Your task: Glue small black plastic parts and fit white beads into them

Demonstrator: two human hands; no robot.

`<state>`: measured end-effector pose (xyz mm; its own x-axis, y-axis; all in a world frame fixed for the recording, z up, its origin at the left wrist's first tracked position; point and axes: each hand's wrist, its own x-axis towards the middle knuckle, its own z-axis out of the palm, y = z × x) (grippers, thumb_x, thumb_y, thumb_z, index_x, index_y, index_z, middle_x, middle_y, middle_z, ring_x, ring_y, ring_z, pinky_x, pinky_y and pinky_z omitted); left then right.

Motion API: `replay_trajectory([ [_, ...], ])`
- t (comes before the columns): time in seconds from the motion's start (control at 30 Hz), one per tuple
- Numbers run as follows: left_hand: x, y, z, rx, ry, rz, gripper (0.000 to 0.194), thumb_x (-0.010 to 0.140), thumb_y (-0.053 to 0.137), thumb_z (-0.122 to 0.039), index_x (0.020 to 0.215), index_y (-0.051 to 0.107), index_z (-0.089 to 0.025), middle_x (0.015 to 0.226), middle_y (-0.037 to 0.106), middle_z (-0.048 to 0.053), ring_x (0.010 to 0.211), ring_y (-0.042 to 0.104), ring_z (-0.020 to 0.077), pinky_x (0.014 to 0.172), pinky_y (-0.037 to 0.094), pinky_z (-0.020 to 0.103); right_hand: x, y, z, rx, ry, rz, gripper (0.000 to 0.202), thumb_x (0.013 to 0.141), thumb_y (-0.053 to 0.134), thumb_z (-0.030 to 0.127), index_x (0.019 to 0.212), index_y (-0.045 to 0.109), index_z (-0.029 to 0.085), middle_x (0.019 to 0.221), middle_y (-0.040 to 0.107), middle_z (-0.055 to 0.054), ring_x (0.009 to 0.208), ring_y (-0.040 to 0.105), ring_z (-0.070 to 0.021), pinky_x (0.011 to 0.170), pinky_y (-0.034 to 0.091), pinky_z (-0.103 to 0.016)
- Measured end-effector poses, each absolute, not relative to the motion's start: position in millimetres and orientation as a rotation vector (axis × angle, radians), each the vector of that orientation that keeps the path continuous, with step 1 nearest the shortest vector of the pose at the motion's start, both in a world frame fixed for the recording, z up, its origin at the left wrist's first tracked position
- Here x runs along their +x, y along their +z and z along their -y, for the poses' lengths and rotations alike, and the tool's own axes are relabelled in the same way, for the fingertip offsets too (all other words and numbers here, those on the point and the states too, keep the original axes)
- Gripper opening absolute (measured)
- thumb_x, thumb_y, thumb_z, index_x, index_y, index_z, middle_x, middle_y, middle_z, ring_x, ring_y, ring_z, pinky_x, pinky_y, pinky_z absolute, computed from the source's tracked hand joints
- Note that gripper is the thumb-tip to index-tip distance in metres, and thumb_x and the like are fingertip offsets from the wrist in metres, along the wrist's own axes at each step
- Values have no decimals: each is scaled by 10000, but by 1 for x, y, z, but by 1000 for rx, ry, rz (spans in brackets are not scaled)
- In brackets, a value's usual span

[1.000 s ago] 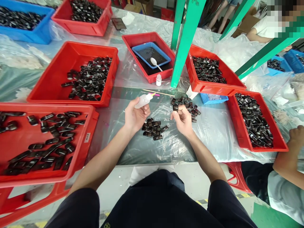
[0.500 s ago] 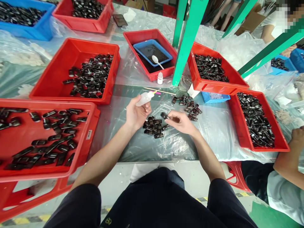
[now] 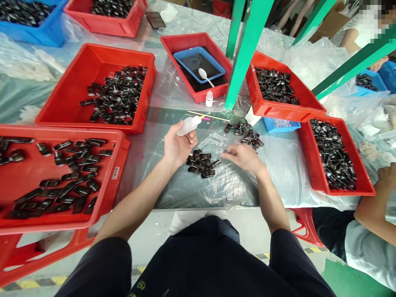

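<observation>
My left hand (image 3: 180, 144) is wrapped round a small translucent squeeze bottle (image 3: 187, 126), its yellowish tip pointing up and to the right. My right hand (image 3: 243, 157) is over the table with its fingers drawn together, slightly blurred; what they hold, if anything, is hidden. Between my hands and a little nearer me lies a small pile of glossy black pieces (image 3: 201, 161). Just beyond my right hand is a second loose group of black pieces (image 3: 244, 131), partly covered by the hand.
Red bins of black pieces stand left (image 3: 58, 177), back left (image 3: 145, 99) and right (image 3: 368, 181). Thin sticks (image 3: 213, 116) and a small white bottle (image 3: 209, 100) lie ahead, near a green post (image 3: 241, 62). A co-worker's arm (image 3: 371, 214) rests at the right.
My right hand has moved right, away from the near pile. The black piece that showed at its fingertips is no longer visible there. My left hand keeps the bottle in nearly the same place.
</observation>
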<state>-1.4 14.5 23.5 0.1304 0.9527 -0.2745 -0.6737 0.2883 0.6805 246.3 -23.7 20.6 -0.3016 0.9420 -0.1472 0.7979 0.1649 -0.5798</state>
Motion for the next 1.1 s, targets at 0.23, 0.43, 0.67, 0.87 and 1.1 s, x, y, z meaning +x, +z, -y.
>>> replay_trajectory([
  [0.23, 0, 19, -15, 429, 1244, -756, 278, 873, 770, -459, 907, 713, -189, 601, 517, -37, 485, 473, 83, 464, 386, 234, 296, 19, 6, -2259, 424, 1831, 103, 926, 758, 279, 1028, 750, 273, 857, 764, -36, 816, 677, -257, 734, 461, -337],
  [0.43, 1, 20, -15, 448, 1262, -756, 273, 837, 764, -426, 894, 727, -162, 610, 524, -28, 495, 459, 79, 468, 373, 237, 283, 9, 6, -2260, 402, 1875, 118, 955, 719, 265, 1054, 782, 250, 926, 795, -77, 898, 718, -280, 781, 485, -361],
  [0.67, 0, 25, -13, 474, 1241, -760, 272, 841, 757, -440, 875, 727, -172, 601, 517, -23, 489, 448, 85, 460, 367, 233, 257, 8, 5, -1605, 664, 1738, 230, 957, 610, 421, 905, 695, 213, 770, 658, -17, 684, 573, -172, 693, 455, -312],
  [0.87, -1, 25, -13, 474, 1244, -742, 279, 818, 767, -433, 878, 736, -163, 602, 525, -18, 493, 443, 86, 460, 379, 230, 247, 3, 2, -1343, 1024, 1483, 429, 892, 691, 653, 878, 589, 237, 771, 665, -6, 666, 607, -157, 659, 498, -303],
  [1.1, -2, 21, -14, 476, 1242, -721, 289, 797, 781, -432, 884, 731, -161, 607, 534, -21, 492, 447, 82, 462, 388, 228, 252, -5, -2, -1417, 822, 1397, 322, 843, 781, 506, 929, 709, 204, 770, 698, -2, 556, 502, -112, 561, 417, -286],
])
